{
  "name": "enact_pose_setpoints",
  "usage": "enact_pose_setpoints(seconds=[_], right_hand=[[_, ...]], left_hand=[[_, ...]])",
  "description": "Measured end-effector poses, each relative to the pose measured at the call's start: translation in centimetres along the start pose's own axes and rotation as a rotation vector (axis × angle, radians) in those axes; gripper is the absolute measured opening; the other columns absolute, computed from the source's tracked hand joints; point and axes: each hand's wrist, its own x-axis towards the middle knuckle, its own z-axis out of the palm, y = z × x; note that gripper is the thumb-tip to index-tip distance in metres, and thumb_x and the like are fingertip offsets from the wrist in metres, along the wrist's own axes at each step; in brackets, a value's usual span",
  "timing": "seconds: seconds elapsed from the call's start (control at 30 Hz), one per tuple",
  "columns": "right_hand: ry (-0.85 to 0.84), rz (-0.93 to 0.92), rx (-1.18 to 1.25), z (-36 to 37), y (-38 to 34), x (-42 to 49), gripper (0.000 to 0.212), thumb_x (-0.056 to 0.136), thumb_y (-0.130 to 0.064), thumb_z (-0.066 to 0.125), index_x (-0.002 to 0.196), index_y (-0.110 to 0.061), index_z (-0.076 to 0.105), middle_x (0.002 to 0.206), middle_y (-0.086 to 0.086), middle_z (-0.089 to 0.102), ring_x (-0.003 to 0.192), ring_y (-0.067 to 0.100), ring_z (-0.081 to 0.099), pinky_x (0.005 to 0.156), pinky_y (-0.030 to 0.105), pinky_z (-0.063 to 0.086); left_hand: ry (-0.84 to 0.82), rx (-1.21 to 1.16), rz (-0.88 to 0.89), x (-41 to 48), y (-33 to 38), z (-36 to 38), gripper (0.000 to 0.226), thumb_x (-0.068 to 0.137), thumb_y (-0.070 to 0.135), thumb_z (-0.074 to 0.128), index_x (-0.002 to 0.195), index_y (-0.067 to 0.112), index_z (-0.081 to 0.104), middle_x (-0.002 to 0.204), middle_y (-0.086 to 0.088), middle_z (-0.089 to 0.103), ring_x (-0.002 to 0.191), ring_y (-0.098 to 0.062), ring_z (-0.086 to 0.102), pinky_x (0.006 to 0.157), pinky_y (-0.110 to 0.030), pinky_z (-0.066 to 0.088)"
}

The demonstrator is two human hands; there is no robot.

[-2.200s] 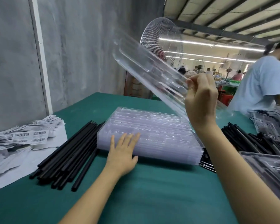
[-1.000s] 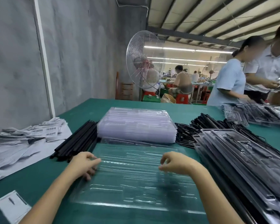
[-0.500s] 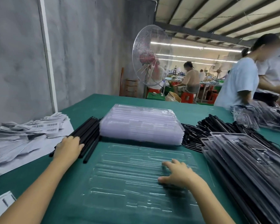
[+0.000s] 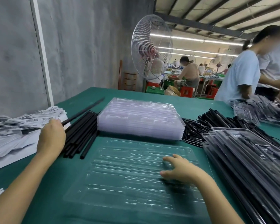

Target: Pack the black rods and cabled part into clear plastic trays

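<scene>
**A:** Head view. Where is the left grip?

**B:** At the left of the green counter, above the near end of the pile of black rods. Its fingers are curled round a single black rod. The rod's near end is hidden in the fist, and its far end slants up and away, lifted off the pile.

**A:** And the right grip?

**B:** It holds nothing. With fingers straight and spread, it rests palm-down on the right part of the clear tray. That tray lies flat on the counter directly before the person.

**A:** What borders the tray?

**B:** Behind it, at its far edge, sits the stack of clear trays; whether the two touch cannot be told. The pile of black rods lies just left of that stack, its rods running lengthwise away from the viewer. To the stack's right lies a heap of cabled parts, too tangled to tell piece from piece. Nearer, along the right edge, a slanting stack of packed trays shows black contents through clear plastic.

**A:** Other items?

**B:** Sheets of barcode labels lie at the far left, just beside the left grip. Past the counter's far edge a caged fan stands by the grey wall. A person in a pale blue shirt stands at the counter's far right corner, and others sit farther back.
</scene>
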Motion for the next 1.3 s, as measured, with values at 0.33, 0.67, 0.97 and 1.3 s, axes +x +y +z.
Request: enact_pose_setpoints(seconds=[0.33, 0.67, 0.97, 1.3], right_hand=[[0.360, 0.106, 1.554, -2.4, 3.7, -0.6, 0.045, 0.101, -0.048, 0.021, 0.119, -0.018, 0.050, 0.102, 0.012, 0.069, 0.086, 0.031, 0.066, 0.063, 0.038, 0.050], [0.243, 0.148, 1.201, -1.7, 5.9, -1.7, 0.012, 0.087, 0.014, 0.052, 0.082, 0.008, 0.061, 0.069, 0.020, 0.061, 0.049, 0.019, 0.065, 0.046, 0.023, 0.054], [0.078, 0.104, 0.689, -2.1, 6.6, -2.7, 0.014, 0.078, 0.011, 0.064, 0.075, -0.002, 0.065, 0.055, 0.006, 0.060, 0.043, 0.014, 0.055, 0.042, 0.021, 0.046], [-0.003, 0.146, 0.321, -1.7, 6.0, -2.4, 0.019, 0.076, 0.001, 0.064, 0.067, -0.015, 0.059, 0.049, -0.007, 0.056, 0.047, 0.009, 0.053, 0.040, 0.016, 0.037]], left_hand=[[-0.695, -0.516, 0.304, -4.7, 2.7, -0.8, 0.022, 0.100, 0.020, 0.041, 0.086, 0.016, 0.057, 0.059, 0.007, 0.061, 0.041, -0.002, 0.040, 0.043, -0.012, 0.034], [-0.890, -0.291, 0.478, -6.0, 3.4, 1.4, 0.015, 0.094, 0.021, 0.058, 0.087, 0.034, 0.063, 0.079, 0.015, 0.070, 0.066, 0.000, 0.057, 0.063, -0.015, 0.043], [-0.850, -0.218, 0.566, -5.9, 3.1, 1.0, 0.018, 0.079, 0.023, 0.076, 0.078, 0.040, 0.070, 0.080, 0.007, 0.061, 0.075, -0.002, 0.056, 0.071, -0.014, 0.044], [-0.800, -0.215, 0.541, -7.0, 2.9, 0.8, 0.017, 0.077, 0.026, 0.078, 0.079, 0.038, 0.066, 0.086, 0.007, 0.059, 0.081, -0.003, 0.056, 0.078, -0.022, 0.047]])
